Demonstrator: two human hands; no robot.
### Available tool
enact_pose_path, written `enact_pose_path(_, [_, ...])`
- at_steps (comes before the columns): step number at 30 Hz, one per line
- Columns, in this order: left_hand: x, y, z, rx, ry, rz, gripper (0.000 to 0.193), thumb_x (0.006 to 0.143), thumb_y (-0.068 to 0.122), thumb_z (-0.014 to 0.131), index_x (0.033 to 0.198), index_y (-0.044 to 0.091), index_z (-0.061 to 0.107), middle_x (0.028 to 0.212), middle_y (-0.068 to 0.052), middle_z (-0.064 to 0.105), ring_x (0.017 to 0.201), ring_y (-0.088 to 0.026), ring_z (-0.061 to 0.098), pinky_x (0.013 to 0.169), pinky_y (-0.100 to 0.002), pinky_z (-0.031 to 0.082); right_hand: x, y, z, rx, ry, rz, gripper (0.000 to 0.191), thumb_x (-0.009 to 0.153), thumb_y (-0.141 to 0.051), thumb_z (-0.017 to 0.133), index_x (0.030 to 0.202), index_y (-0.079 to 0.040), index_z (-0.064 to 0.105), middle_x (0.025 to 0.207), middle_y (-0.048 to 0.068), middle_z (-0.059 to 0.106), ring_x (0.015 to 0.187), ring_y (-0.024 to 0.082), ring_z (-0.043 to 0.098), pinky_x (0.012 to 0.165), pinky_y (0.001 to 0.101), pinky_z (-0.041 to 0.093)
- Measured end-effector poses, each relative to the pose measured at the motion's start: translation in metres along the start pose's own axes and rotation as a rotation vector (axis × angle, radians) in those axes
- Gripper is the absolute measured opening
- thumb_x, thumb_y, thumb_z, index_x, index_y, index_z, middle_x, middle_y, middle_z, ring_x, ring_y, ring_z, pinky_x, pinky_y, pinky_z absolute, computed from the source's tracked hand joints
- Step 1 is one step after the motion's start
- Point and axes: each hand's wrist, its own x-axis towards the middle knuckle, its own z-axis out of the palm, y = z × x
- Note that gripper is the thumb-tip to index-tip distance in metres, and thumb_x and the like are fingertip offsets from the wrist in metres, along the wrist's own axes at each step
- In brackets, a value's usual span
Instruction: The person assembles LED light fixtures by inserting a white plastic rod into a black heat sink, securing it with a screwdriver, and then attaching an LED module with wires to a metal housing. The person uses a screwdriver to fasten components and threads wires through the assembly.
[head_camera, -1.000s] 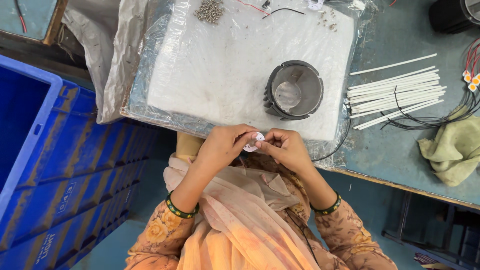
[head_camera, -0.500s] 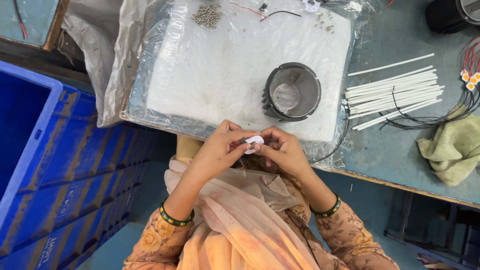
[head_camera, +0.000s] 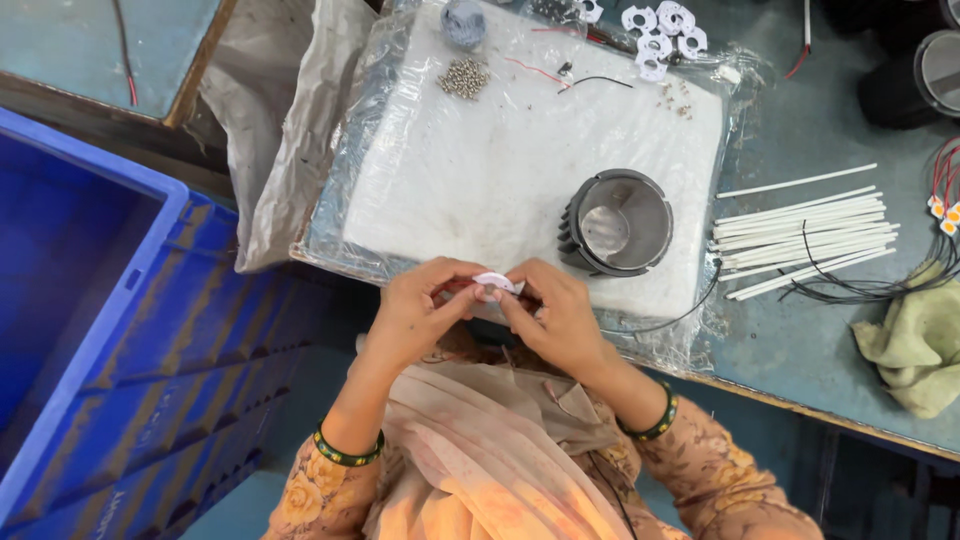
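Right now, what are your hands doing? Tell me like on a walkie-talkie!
Left hand and right hand both pinching a small white disc. Held at the edge of the white pad. Ribbed metal housing just beyond, not touching. Nothing between.

Left hand (head_camera: 420, 315) and right hand (head_camera: 555, 318) meet fingertip to fingertip, both pinching closed, wrists bent inward.

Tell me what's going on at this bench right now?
A person holds a small white disc between the fingers of both hands, left hand and right hand, at the near edge of a plastic-wrapped white pad. A finned metal housing stands on the pad, beside a bundle of white sleeves and a loose pile of small screws.
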Motion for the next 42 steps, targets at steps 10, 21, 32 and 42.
enact_pose_path(10, [0.073,-0.031,-0.042,-0.160,0.157,0.084,0.025,0.097,0.009,0.067,0.119,-0.001,0.069,0.094,-0.007,0.075,0.082,-0.010,0.072,0.071,-0.025,0.062,0.131,-0.005,-0.048,-0.379,-0.133,-0.227,0.024,0.091,-0.021,0.080,0.107,-0.006,0.073,0.098,0.012,0.074,0.077,0.028,0.070,0.067,0.0383,0.055])
enact_pose_path(21, [0.074,-0.030,-0.020,0.510,0.483,0.456,0.018,0.091,0.006,0.071,0.109,0.003,0.070,0.087,-0.013,0.069,0.076,-0.028,0.072,0.067,-0.037,0.057,0.303,0.109,-0.029,-0.539,-0.100,-0.249,0.019,0.084,-0.014,0.083,0.101,-0.013,0.075,0.100,0.006,0.071,0.093,0.028,0.068,0.079,0.0427,0.053])
enact_pose_path(32, [0.076,-0.019,-0.018,0.517,0.473,0.435,0.018,0.091,0.006,0.070,0.109,0.004,0.070,0.086,-0.011,0.068,0.073,-0.026,0.071,0.065,-0.035,0.056,0.303,0.102,-0.026,-0.375,-0.170,-0.392,0.014,0.083,-0.003,0.079,0.096,-0.007,0.076,0.097,0.009,0.065,0.085,0.026,0.067,0.074,0.0368,0.054])
enact_pose_path(42, [0.073,-0.012,-0.016,0.511,0.458,0.437,0.018,0.091,0.005,0.070,0.109,0.004,0.070,0.086,-0.010,0.067,0.073,-0.024,0.071,0.065,-0.033,0.057,0.320,0.117,-0.007,-0.104,-0.055,-0.201,0.007,0.089,-0.005,0.079,0.091,0.000,0.074,0.086,0.009,0.068,0.066,0.014,0.075,0.060,0.0264,0.054])
